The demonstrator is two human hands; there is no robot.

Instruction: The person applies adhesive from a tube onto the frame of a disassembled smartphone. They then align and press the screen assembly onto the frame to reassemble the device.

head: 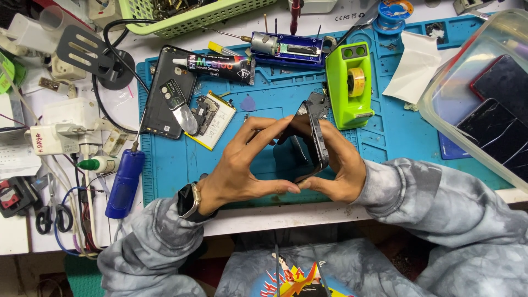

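Gripping dark opened phone body (pixel 316 140) edge-on at mat centre, left hand (pixel 242 170) and right hand (pixel 335 165) clamped on it; black plastic back cover (pixel 165 91) and flat battery (pixel 212 113) already off at 10 o'clock, reassembly looks pending.

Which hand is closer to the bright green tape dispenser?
The right hand, which is just below and slightly left of the bright green tape dispenser. The left hand is farther off, lower and well to the left. Both hold the dark phone frame.
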